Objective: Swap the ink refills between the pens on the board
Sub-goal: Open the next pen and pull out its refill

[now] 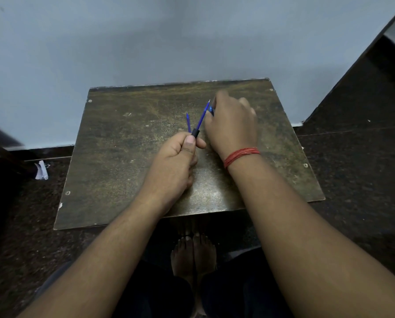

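the ink refills are up in the air above the board (127,157), both sticking out of the left hand (175,161). i count 2 of them: 1 short blue refill (188,123) standing alone, and 1 long blue refill (202,117) that comes out of a black pen part (195,132). the left hand is curled tight round their lower ends, with the thumb pressed on top, so i think it keeps both steady and apart while the other hand works. the right hand (232,125) is beside the tip of the long refill, its fingers bent over something small and blue (211,109). it looks like a pen part, but most of it is hidden, so i cannot tell for sure, or how firmly it is held. i guess it goes back over the refill. the board lies on the dark floor (352,168) by the wall (146,42). there are 2 hands, 1 red thread band (241,156) on the right wrist, and 1 scrap of white paper (41,172) on the floor.
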{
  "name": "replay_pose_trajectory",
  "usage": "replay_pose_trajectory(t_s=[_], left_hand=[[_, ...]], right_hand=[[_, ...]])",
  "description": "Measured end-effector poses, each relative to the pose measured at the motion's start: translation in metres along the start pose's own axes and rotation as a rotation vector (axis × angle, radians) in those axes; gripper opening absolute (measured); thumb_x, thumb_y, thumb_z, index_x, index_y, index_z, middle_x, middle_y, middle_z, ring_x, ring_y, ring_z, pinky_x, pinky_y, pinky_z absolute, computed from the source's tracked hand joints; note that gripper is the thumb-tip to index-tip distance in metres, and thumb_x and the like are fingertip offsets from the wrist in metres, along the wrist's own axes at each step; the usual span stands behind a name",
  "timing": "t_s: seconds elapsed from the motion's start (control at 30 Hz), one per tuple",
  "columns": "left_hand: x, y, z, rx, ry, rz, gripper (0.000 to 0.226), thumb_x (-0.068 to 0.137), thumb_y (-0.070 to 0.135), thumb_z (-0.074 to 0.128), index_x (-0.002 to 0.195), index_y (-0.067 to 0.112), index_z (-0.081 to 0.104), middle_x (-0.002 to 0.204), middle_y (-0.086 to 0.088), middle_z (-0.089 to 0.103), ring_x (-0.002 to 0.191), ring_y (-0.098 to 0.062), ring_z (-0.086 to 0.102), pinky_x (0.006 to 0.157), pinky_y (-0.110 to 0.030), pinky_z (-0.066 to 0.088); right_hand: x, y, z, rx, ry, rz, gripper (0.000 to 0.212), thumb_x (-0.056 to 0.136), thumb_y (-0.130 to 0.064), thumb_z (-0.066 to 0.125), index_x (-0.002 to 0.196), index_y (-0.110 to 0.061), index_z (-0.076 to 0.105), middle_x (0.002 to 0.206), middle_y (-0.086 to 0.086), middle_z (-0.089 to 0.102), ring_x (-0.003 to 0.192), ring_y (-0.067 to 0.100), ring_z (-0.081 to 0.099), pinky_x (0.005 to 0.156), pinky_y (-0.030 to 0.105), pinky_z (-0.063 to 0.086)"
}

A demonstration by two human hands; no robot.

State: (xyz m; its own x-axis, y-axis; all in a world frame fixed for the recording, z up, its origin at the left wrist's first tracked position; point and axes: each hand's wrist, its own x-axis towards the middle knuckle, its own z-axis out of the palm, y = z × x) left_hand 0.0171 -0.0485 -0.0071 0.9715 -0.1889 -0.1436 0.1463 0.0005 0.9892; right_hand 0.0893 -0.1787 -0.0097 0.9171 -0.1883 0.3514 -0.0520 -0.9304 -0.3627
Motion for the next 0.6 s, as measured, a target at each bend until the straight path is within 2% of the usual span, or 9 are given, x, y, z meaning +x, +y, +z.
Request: replay_pose_trajectory(t_s=[0.2,0.33,0.43,0.5,0.6], left_hand=[[0.001,-0.001,-0.002,-0.004,0.021,0.006,0.030,0.108,0.021,0.033,0.091,0.016,0.058,0.058,0.002,0.026,0.043,-0.006,0.020,0.046,-0.031,0.012],[0.004,-0.001,-0.008,-0.023,0.037,0.003,0.031,0.108,0.023,0.035,0.091,0.015,0.059,0.058,0.003,0.026,0.043,-0.005,0.020,0.043,-0.024,0.016],[0.005,0.000,-0.013,-0.047,0.048,0.012,0.031,0.108,0.024,0.035,0.091,0.016,0.059,0.059,0.003,0.026,0.044,-0.005,0.019,0.044,-0.026,0.015],[0.006,0.001,-0.017,-0.054,0.063,0.015,0.031,0.108,0.024,0.035,0.090,0.016,0.059,0.059,0.002,0.025,0.044,-0.006,0.019,0.046,-0.029,0.013],[0.007,0.002,-0.020,-0.055,0.089,0.015,0.030,0.108,0.024,0.035,0.091,0.015,0.058,0.060,0.001,0.024,0.044,-0.006,0.018,0.048,-0.031,0.012]], right_hand=[[0.000,-0.004,0.013,-0.116,-0.035,-0.012,0.021,0.091,-0.032,0.056,0.104,-0.016,0.059,0.103,0.007,0.071,0.109,0.033,0.055,0.088,0.044,0.039],[0.004,-0.005,0.000,-0.077,-0.025,0.011,0.026,0.095,-0.038,0.054,0.105,-0.016,0.060,0.105,0.005,0.070,0.111,0.031,0.053,0.089,0.043,0.039],[0.012,-0.002,-0.018,0.129,0.044,0.104,0.019,0.096,-0.035,0.052,0.097,-0.017,0.059,0.094,0.000,0.067,0.102,0.026,0.055,0.081,0.037,0.043],[0.015,-0.002,-0.026,0.390,0.033,0.177,0.017,0.097,-0.032,0.052,0.091,-0.017,0.058,0.082,-0.005,0.062,0.083,0.016,0.057,0.068,0.030,0.043],[-0.001,-0.010,-0.032,0.795,-0.157,0.252,0.030,0.098,-0.037,0.055,0.088,-0.011,0.064,0.073,-0.004,0.064,0.064,0.008,0.054,0.065,0.028,0.043]])
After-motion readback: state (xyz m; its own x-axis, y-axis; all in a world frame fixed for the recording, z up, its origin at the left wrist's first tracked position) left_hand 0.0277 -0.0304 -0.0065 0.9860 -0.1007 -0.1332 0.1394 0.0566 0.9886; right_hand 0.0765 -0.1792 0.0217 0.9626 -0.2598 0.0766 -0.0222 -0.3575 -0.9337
